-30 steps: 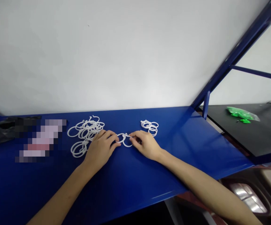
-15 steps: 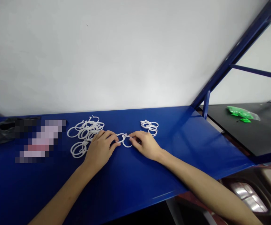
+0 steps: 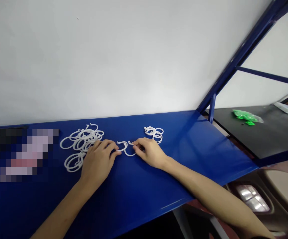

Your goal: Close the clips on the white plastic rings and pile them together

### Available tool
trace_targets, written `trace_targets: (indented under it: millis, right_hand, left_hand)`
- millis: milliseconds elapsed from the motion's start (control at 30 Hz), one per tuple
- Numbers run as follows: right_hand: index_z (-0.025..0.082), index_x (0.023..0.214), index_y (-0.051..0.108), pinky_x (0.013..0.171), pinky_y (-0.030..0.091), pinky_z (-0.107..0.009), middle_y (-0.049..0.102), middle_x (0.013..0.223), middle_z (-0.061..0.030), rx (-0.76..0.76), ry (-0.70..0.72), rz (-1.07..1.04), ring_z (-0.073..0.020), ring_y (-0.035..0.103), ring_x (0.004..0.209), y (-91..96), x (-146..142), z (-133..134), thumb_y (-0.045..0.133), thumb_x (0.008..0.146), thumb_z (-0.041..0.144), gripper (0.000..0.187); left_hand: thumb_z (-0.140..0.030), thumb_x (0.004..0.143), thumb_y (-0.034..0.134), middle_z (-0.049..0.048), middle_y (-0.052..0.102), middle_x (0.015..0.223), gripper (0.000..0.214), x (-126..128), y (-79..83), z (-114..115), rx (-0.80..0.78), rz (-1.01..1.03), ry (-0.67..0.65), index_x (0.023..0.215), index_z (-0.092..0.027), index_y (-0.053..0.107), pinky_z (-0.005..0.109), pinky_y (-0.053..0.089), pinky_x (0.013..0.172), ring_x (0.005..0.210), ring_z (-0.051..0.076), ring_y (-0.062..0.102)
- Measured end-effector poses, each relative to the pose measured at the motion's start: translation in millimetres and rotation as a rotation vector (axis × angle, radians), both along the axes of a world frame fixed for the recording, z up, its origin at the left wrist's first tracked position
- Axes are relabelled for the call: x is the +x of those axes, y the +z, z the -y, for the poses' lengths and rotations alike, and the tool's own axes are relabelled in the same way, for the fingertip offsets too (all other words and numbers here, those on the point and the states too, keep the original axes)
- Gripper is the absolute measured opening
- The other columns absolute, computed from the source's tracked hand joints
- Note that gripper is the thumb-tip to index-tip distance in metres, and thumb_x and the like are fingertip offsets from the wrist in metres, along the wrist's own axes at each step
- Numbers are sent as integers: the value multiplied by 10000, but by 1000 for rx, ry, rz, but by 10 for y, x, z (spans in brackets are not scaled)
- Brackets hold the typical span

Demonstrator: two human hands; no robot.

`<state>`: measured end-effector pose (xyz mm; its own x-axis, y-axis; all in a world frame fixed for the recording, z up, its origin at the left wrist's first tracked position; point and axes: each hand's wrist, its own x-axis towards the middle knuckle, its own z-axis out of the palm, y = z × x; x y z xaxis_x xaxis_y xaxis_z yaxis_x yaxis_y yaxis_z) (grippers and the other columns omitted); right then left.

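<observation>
Two white plastic curtain rings meet between my hands above the blue table. The left ring (image 3: pixel 121 150) is pinched at its side by my left hand (image 3: pixel 98 162), thumb against fingers. My right hand (image 3: pixel 150 152) pinches the right ring (image 3: pixel 129 155) near its upper end. Both rings show a gap at the top, their knobbed ends apart. They touch or overlap in the middle; I cannot tell whether they are linked. Beside and partly behind my left hand lies a tangled pile of white rings (image 3: pixel 80 138).
A smaller cluster of white rings (image 3: pixel 157 136) lies beyond my right hand on the blue table (image 3: pixel 139 199). A blurred-out packet (image 3: pixel 32 152) and dark plastic are at the left. A green-filled clear bag (image 3: pixel 246 116) rests on a black table at the right, behind a blue frame post (image 3: pixel 211 108).
The ring ends at the top have come apart, where they looked closed or overlapping before. Both hands keep their pinch. The whole view has shifted slightly, so things appear further left.
</observation>
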<state>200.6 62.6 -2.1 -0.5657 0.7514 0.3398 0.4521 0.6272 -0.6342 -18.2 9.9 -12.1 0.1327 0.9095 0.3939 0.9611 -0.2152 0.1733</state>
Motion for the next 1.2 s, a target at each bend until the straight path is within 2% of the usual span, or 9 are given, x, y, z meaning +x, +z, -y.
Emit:
trace_targets:
  millis: [100,300,633,833,1200]
  right_hand:
    - [162,972,696,702,490,-257,720,858,-43,-2,1,2,-141,642,748,-3,3,0,590,956,193,111]
    - [164,947,698,726,498,-263,728,864,-42,-4,3,11,-146,649,769,20,19,4,593,944,169,106]
    - [162,1009,705,736,519,-278,729,883,-49,-10,-4,15,-154,659,791,30,6,18,595,958,203,128]
    - [163,1020,704,737,514,-277,728,886,-46,-9,5,21,-153,656,790,35,9,20,592,962,203,133]
    - [164,1020,707,744,511,-277,740,918,-51,-12,12,15,-153,661,805,13,11,18,593,964,206,134]
  left_hand:
    - [-350,918,587,65,719,1080,160,1,19,9,2,-18,9,918,-236,699,450,454,921,1034,306,581]
    - [-397,958,500,77,729,939,261,-109,36,-9,-2,-45,69,866,-218,666,438,453,873,958,304,571]
    - [-483,928,541,94,718,968,304,-127,-19,-29,33,-9,59,900,-217,685,472,451,884,978,325,577]
    - [-468,973,442,128,711,985,402,-133,15,-24,85,-50,55,869,-216,737,490,450,856,954,337,563]
    - [-366,944,504,91,696,916,219,-128,44,-11,133,-55,99,893,-224,662,459,429,859,948,322,553]
